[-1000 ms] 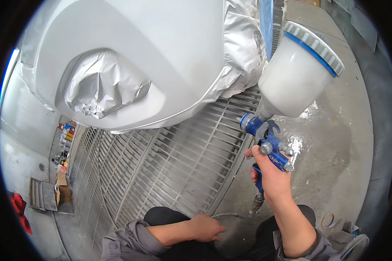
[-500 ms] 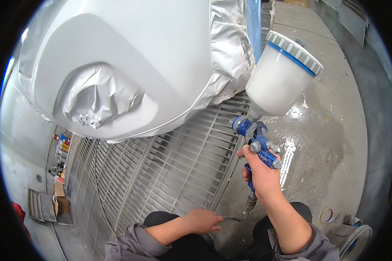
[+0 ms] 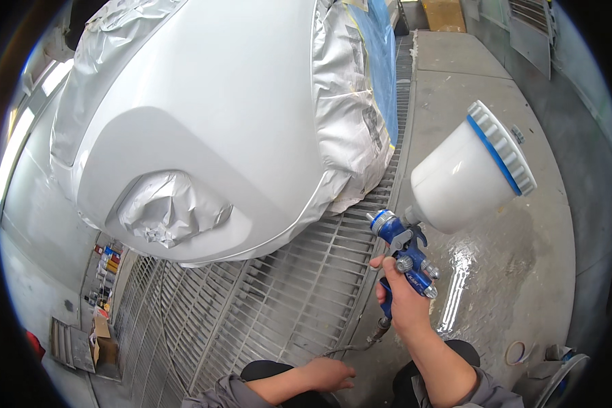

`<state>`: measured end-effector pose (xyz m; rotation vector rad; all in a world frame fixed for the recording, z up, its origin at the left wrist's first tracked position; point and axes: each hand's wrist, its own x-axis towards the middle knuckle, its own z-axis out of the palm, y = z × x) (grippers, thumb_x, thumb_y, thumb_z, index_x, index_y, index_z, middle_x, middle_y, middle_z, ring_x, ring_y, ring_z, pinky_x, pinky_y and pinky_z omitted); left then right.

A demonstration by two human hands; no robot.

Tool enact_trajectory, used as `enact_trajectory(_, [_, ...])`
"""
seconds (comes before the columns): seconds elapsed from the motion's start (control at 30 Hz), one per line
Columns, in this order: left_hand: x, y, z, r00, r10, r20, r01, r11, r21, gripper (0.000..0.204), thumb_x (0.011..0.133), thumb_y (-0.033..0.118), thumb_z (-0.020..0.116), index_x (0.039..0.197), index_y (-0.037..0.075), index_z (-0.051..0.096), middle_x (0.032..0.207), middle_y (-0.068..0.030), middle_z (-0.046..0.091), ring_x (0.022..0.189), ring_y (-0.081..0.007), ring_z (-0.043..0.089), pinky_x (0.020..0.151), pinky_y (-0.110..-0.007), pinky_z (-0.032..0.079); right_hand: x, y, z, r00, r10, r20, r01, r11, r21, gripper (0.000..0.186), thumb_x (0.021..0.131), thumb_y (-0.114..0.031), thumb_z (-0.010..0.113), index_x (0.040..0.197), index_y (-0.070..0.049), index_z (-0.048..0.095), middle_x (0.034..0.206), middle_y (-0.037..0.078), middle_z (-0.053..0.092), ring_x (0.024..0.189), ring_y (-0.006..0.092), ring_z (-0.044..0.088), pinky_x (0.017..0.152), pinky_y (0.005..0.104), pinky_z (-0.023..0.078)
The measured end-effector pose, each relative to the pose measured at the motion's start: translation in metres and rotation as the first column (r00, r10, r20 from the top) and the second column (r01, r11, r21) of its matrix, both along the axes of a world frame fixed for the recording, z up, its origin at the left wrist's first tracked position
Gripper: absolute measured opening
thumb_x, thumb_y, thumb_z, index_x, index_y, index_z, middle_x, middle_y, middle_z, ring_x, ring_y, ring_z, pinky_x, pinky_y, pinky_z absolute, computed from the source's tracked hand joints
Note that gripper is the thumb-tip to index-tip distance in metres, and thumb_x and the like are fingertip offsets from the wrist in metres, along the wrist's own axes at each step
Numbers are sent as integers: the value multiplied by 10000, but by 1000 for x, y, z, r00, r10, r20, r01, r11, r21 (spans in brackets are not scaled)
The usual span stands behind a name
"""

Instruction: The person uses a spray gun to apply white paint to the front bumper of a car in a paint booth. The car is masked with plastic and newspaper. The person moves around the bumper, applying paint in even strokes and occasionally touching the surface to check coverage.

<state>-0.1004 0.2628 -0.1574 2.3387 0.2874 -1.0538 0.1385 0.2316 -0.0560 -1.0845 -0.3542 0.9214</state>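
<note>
My right hand is closed around the grip of a blue spray gun, fingers by its trigger. A large white paint cup with a blue ring and ribbed lid sits tilted on top of the gun. The nozzle points left towards a pale grey car bumper, with a gap between them. Crumpled silver masking covers a recess in the bumper. From the gun's base an air hose curves down towards my left hand. That hand hangs low between my knees, fingers loosely bent and apart, apparently holding nothing.
Floor grating runs beneath the bumper. Silver masking sheet and blue film cover the car's side. A cardboard box and several cans stand at left. A tape roll lies at lower right.
The view has tilted up, so the bumper sits lower and more of it shows. The spray gun has moved slightly down and its cup leans further right. My left hand appears lower.
</note>
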Motion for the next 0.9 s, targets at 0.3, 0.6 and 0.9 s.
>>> enact_trajectory(0.3, [24,-17,4,997,-43,-70,43,999,7,397,1002,419,616,1230,106,703,1098,-173,740,1051,-381,698,888,-499,557,-5,-9,22,994,-49,-96,58,994,95,239,1045,-261,643,1073,-31,700,692,12,600,558,100,538,536,263,438])
enact_trajectory(0.6, [-4,-96,70,946,236,220,-151,927,-343,355,943,371,602,1024,67,768,990,-199,743,924,-407,692,809,-509,540,-12,-56,63,982,-186,-29,182,977,-110,255,1063,-229,608,1247,-57,566,1030,52,674,579,104,544,520,263,440])
enact_trajectory(0.9, [-144,-210,295,777,494,390,-480,866,-140,224,868,255,647,1004,108,749,978,-132,713,914,-342,681,825,-447,548,-63,-113,251,985,-142,98,169,916,-363,247,1055,-257,598,1234,-87,623,849,25,637,534,85,498,495,253,400])
